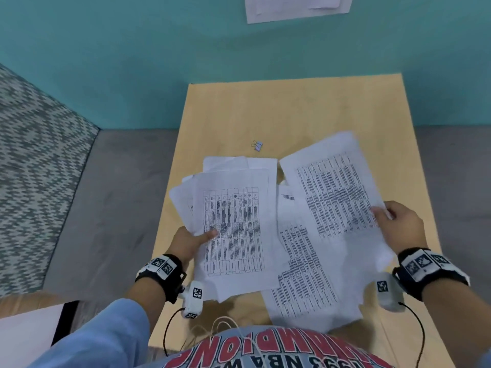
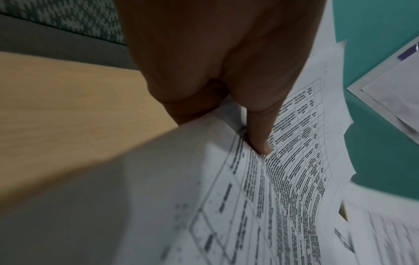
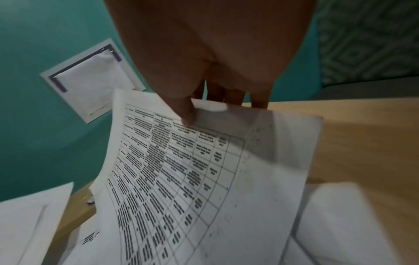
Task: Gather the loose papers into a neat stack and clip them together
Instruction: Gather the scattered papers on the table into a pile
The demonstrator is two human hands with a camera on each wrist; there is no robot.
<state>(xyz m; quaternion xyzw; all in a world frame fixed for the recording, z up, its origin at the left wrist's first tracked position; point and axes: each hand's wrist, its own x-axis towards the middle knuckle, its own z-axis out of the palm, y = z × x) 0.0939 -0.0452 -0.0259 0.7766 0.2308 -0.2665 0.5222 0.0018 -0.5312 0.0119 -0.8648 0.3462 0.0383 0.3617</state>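
Printed white papers lie spread over the wooden table (image 1: pixel 292 107). My left hand (image 1: pixel 195 239) pinches a fanned bunch of sheets (image 1: pixel 233 224) at their left edge, thumb on top of the table print (image 2: pixel 294 161). My right hand (image 1: pixel 393 219) pinches a single printed sheet (image 1: pixel 337 192) at its right edge and holds it lifted and tilted; in the right wrist view the thumb lies on that sheet (image 3: pixel 181 170) with the fingers behind it. Another printed page (image 1: pixel 300 272) lies flat between the two. A small binder clip (image 1: pixel 257 145) rests on the table beyond the papers.
The table stands against a teal wall (image 1: pixel 132 49) with a white framed sheet (image 1: pixel 297 6) on it. A grey floor (image 1: pixel 111 208) and a patterned panel (image 1: pixel 32 168) lie to the left. Bare wood shows at the table's far half.
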